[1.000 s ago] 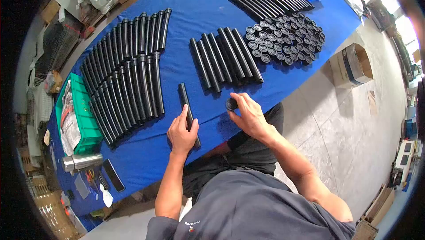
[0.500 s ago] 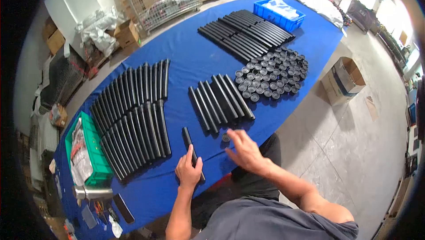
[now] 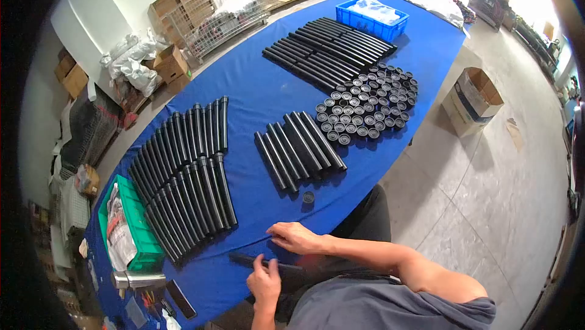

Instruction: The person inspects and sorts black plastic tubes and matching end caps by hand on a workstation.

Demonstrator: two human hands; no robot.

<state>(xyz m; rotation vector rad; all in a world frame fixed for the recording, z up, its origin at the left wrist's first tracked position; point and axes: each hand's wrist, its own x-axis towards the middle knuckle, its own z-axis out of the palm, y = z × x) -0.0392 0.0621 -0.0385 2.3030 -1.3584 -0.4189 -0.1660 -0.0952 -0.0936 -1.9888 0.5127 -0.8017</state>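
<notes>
My left hand (image 3: 265, 281) is closed around a dark tube (image 3: 242, 259) near the table's front edge. The tube lies roughly sideways and is blurred. Just above it is my right hand (image 3: 295, 237), its fingers bent and slightly apart from the thumb, with nothing visible between them. A single round black cap (image 3: 308, 197) rests on the blue cloth above my right hand. Beyond it lies a small group of black tubes (image 3: 298, 150). Many round caps (image 3: 365, 101) are spread to their right.
Rows of capped tubes (image 3: 189, 178) cover the left side, beside a green crate (image 3: 143, 232). More tubes (image 3: 326, 50) lie at the back near a blue crate (image 3: 372, 24). A metal cylinder (image 3: 139, 279) and phone (image 3: 181, 299) are front left. A carton (image 3: 472, 108) stands on the floor.
The tube has swung from nearly upright in view to sideways and come closer to my body with my left hand. My right hand has moved left and down, away from the single cap.
</notes>
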